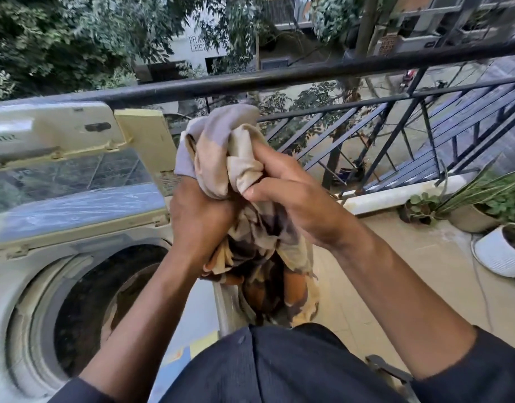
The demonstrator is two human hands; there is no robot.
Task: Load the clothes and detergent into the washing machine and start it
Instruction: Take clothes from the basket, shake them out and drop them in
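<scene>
A bunched garment point(230, 146) in beige, grey and brown patches is held up in front of me, its lower part hanging down to my waist. My left hand point(198, 216) grips the cloth from the left side. My right hand point(288, 184) grips it from the right, fingers curled into the folds. To the left stands a top-loading washing machine point(15, 274) with its lid point(64, 158) raised. Its round drum opening point(99, 303) shows dark and I cannot tell what lies inside. No detergent is in view.
A black metal balcony railing point(308, 71) runs across behind the garment, with trees and a street beyond. Potted plants point(494, 248) stand on the tiled floor at the right. My dark shirt fills the bottom of the view.
</scene>
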